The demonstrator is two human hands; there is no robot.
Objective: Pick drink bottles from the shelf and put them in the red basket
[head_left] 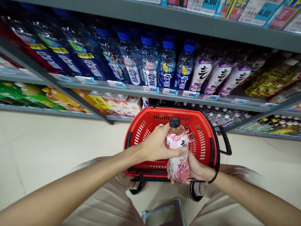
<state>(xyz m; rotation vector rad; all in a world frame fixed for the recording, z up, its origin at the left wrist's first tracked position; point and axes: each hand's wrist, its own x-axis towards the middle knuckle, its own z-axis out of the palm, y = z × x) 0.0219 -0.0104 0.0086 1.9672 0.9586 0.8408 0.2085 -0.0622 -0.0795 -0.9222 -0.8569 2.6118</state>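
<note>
Both my hands hold a pink-labelled drink bottle (178,160) with a black cap, tilted a little, above the near rim of a red shopping basket (138,125). My left hand (157,144) wraps its upper part, the thumb lying across the label. Under and behind its lower part is my right hand (194,166), with fingertips showing below the bottle. Inside the basket, partly hidden by the held bottle, lie small bottles with dark caps (191,137).
Blue-capped drink bottles (149,62) and purple-labelled bottles (218,75) line the shelf ahead. Cartons (134,105) stand on the lower shelf. The basket's black handle (225,141) sticks out on the right. A grey stool-like frame (164,213) is between my legs.
</note>
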